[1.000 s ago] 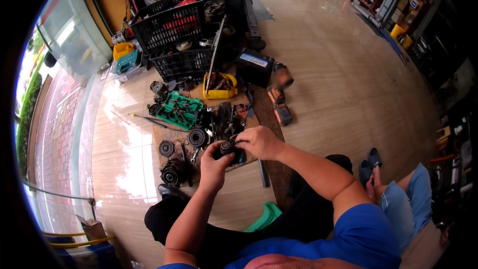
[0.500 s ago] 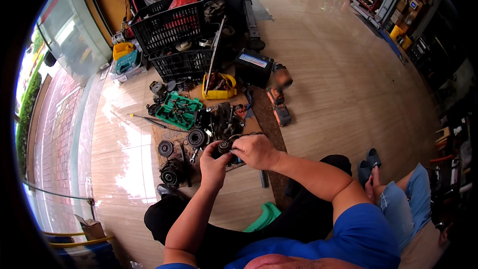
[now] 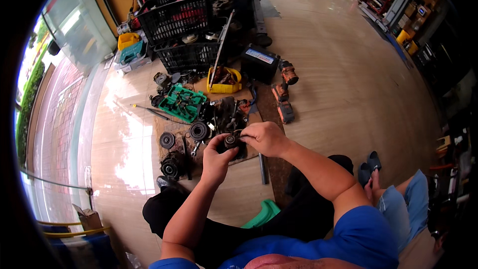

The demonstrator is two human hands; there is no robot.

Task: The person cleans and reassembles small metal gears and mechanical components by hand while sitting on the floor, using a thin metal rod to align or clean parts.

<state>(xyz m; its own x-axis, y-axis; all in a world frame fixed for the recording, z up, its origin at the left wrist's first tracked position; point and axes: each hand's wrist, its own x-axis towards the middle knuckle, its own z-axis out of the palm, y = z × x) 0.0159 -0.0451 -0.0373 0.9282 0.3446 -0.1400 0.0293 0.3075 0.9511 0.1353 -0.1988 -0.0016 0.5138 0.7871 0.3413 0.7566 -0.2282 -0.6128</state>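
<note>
My left hand grips a round, dark metal part between thumb and fingers, its ringed face turned up. At the part's right side, my right hand is closed in a pinch. Something thin and dark shows at its fingertips, too small to name. Both hands are above the near edge of a cardboard sheet with greasy parts. A black pulley, a flat ribbed disc, a wrench and a round clutch-like part lie left of the hands.
Beyond lie a green tool case, a yellow container, a black battery and orange-black power tools. Black crates are stacked behind. A metal tube lies near my knee. Another person's legs are at the right.
The view has shifted slightly. My right fingertips have moved a little up and away from the round part, which stays in my left hand.
</note>
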